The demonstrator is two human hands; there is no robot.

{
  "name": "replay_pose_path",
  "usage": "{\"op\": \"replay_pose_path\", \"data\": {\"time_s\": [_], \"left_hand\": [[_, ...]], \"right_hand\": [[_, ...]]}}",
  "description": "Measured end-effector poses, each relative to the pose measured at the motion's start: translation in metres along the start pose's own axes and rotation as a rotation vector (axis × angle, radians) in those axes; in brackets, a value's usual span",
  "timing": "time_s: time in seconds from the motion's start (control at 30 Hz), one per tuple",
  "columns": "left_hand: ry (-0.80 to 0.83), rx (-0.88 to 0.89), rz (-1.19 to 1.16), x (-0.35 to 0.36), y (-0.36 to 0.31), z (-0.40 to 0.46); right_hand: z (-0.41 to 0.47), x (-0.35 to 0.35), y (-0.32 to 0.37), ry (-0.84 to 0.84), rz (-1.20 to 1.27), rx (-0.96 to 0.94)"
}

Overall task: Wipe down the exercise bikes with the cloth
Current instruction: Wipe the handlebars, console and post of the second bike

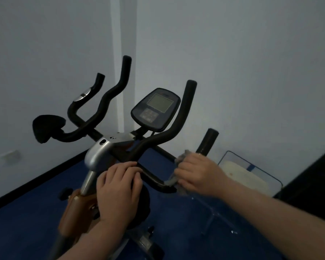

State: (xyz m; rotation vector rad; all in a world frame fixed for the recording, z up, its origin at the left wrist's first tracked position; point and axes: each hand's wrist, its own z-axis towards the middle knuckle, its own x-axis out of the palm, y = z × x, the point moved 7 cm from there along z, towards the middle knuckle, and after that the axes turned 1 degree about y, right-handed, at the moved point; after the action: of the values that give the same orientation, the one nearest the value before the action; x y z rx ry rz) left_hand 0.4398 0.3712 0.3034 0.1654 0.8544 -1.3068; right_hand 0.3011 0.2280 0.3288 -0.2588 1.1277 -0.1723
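An exercise bike (101, 152) with black handlebars, a silver stem and a grey-screened console (156, 109) stands in front of me. My right hand (199, 173) grips a grey cloth (182, 158) wrapped around the lower bend of the right handlebar (207, 141). My left hand (118, 188) rests with curled fingers on the near handlebar crossbar, by the stem. Part of the cloth is hidden under my fingers.
White walls meet in a corner behind the bike. The floor (26, 222) is blue with a dark skirting. A clear plastic bin (251, 171) sits at the right wall beside a dark object (315, 181). A wall socket (11, 154) is at the left.
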Motion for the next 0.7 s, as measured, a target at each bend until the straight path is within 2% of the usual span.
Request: {"op": "replay_pose_path", "data": {"time_s": [0.13, 0.17, 0.27, 0.3, 0.33, 0.4, 0.47, 0.5, 0.57, 0.63, 0.67, 0.7], "left_hand": [[-0.008, 0.000, -0.009, -0.001, 0.000, -0.001], [-0.012, -0.005, -0.007, -0.002, 0.000, 0.000], [-0.010, 0.003, -0.006, -0.001, -0.001, -0.001], [-0.009, 0.003, -0.008, -0.001, -0.001, 0.000], [-0.007, 0.000, -0.009, -0.001, -0.001, 0.001], [-0.004, 0.008, -0.006, -0.002, -0.002, 0.002], [-0.007, 0.017, -0.012, -0.004, -0.003, 0.002], [-0.010, 0.021, -0.011, -0.004, -0.003, 0.002], [-0.010, 0.018, -0.005, -0.003, -0.004, 0.001], [-0.008, 0.013, 0.002, -0.001, -0.002, 0.001], [-0.006, 0.014, 0.007, -0.001, -0.002, 0.000], [-0.006, 0.019, 0.013, 0.000, -0.002, 0.000]], "right_hand": [[0.005, -0.028, -0.065, 0.102, -0.288, 0.030], [0.005, -0.028, -0.066, 0.084, -0.280, 0.130], [0.000, -0.009, -0.027, -0.113, -0.056, 0.549], [0.000, 0.001, -0.007, -0.152, -0.015, 0.567], [0.002, 0.007, 0.011, -0.138, -0.001, 0.505], [0.008, 0.007, 0.023, 0.000, -0.032, 0.256], [0.003, -0.002, -0.001, 0.127, -0.048, 0.149], [0.000, -0.010, -0.019, 0.115, -0.070, 0.203], [-0.007, -0.021, -0.037, 0.021, -0.118, 0.459], [-0.003, -0.004, -0.012, -0.036, -0.101, 0.660], [0.003, 0.010, 0.012, -0.043, -0.091, 0.648], [0.008, 0.018, 0.033, -0.047, -0.080, 0.559]]}}
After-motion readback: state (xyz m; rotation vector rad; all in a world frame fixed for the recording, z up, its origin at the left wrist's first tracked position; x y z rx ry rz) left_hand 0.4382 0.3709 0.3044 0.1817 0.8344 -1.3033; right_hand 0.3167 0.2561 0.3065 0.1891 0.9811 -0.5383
